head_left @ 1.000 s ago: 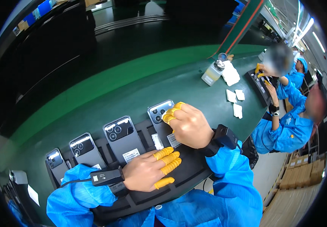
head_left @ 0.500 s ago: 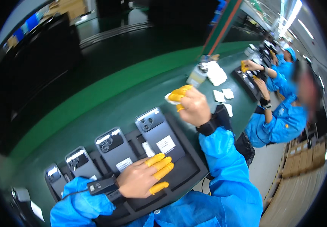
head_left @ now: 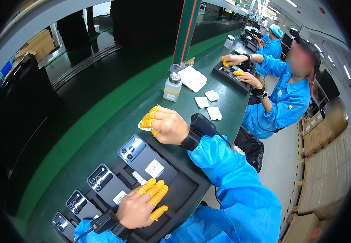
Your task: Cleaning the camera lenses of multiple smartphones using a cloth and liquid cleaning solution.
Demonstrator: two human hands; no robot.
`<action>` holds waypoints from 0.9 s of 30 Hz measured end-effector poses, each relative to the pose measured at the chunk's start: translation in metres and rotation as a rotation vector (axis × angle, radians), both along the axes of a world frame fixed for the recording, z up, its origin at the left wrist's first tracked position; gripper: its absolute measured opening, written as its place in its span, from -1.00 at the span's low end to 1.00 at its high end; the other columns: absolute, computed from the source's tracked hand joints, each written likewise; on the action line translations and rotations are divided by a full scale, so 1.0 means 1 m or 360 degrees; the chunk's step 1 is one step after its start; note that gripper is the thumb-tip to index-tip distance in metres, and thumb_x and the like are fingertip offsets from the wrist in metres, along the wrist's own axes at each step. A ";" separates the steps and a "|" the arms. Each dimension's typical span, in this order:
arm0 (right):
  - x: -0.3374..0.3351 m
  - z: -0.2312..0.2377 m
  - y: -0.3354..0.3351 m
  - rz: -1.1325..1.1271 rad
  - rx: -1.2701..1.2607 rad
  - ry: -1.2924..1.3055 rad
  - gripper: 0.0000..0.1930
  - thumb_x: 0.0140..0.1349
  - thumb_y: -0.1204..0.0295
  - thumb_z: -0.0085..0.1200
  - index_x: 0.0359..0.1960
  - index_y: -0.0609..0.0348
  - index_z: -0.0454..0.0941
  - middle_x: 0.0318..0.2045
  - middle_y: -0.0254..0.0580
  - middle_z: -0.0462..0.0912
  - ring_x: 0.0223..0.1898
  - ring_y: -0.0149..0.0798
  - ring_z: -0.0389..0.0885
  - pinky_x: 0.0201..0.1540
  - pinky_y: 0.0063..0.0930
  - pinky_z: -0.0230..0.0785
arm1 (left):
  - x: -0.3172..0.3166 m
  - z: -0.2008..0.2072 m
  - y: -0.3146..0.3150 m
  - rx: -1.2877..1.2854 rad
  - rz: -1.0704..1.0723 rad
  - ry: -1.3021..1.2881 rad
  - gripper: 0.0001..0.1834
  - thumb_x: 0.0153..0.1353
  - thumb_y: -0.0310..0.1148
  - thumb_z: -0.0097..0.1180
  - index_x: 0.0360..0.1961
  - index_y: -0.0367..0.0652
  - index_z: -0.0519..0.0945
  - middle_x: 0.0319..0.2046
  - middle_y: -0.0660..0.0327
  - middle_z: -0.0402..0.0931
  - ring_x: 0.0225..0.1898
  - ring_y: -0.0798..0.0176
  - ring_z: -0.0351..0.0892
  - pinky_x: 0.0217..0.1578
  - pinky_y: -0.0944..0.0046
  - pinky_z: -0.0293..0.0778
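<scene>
My right hand [head_left: 168, 125], with yellow finger cots, is closed on a folded white wipe [head_left: 144, 124] just beyond the tray's far right corner. My left hand [head_left: 141, 206] has its cotted fingers stretched out over the lower end of the rightmost phone [head_left: 138, 154]; whether they press on it cannot be made out. That dark grey-blue phone lies back up in a black foam tray [head_left: 187, 187], a white label on its back. Farther left in the tray lie a second phone [head_left: 107, 183], a third phone [head_left: 80, 203] and a fourth phone [head_left: 63, 225], partly behind my left sleeve.
Beyond my right hand stand a pump bottle [head_left: 173, 87] of pale liquid and a stack of white wipes [head_left: 193, 78]. Single folded wipes [head_left: 201, 102] lie nearer. At the right, a co-worker [head_left: 283, 91] in blue handles items in another black tray [head_left: 220, 75]. A green post [head_left: 183, 34] rises behind.
The view has swung right, so the tray and bottle sit farther left in it and more of the co-worker shows. My right hand still holds the wipe; my left stays over the phone's lower end.
</scene>
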State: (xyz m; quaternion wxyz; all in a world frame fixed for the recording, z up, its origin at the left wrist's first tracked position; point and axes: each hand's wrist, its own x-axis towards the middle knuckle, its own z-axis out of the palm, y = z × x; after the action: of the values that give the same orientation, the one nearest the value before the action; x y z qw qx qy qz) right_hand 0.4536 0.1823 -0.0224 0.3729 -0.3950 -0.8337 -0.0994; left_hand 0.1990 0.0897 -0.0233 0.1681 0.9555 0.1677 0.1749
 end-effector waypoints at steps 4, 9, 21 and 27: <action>-0.001 0.002 0.000 0.0018 -0.0009 -0.0029 -0.84 -0.23 0.64 0.16 -0.50 0.26 0.62 -0.49 -0.13 0.56 -0.36 -0.11 0.53 -0.18 -0.32 0.46 | 0.000 0.001 0.000 -0.0006 0.0012 -0.0003 -0.43 0.01 -0.17 0.28 0.09 -0.05 0.55 0.04 0.20 0.54 0.11 0.13 0.51 0.05 0.21 0.47; 0.000 0.000 0.001 0.0015 -0.0039 -0.0017 -0.83 -0.23 0.65 0.15 -0.50 0.27 0.63 -0.49 -0.12 0.56 -0.36 -0.10 0.53 -0.17 -0.33 0.46 | 0.000 0.005 0.001 -0.0024 -0.0016 0.0024 -0.48 0.06 -0.20 0.22 0.08 -0.10 0.56 0.03 0.16 0.54 0.09 0.12 0.52 0.12 0.22 0.41; 0.003 -0.003 0.003 0.0002 -0.0078 -0.0029 -0.82 -0.23 0.64 0.15 -0.48 0.27 0.63 -0.49 -0.13 0.55 -0.36 -0.09 0.54 -0.15 -0.32 0.47 | -0.002 0.012 0.002 -0.0113 -0.0056 0.0048 -0.34 -0.18 -0.47 0.10 0.11 -0.08 0.54 0.10 0.15 0.50 0.13 0.09 0.49 0.00 0.19 0.50; 0.001 -0.002 0.002 -0.0003 -0.0145 -0.0029 -0.84 -0.23 0.64 0.15 -0.50 0.27 0.63 -0.50 -0.13 0.55 -0.36 -0.09 0.53 -0.14 -0.32 0.46 | -0.002 0.004 0.001 -0.0083 -0.0025 -0.0024 -0.37 -0.15 -0.47 0.13 0.10 -0.07 0.55 0.09 0.16 0.51 0.13 0.10 0.50 -0.01 0.21 0.51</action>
State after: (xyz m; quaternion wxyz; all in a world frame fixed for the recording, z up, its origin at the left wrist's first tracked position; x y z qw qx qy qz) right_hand 0.4550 0.1844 -0.0242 0.3468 -0.4114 -0.8404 -0.0652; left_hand 0.1969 0.0903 -0.0196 0.1954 0.9508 0.1635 0.1763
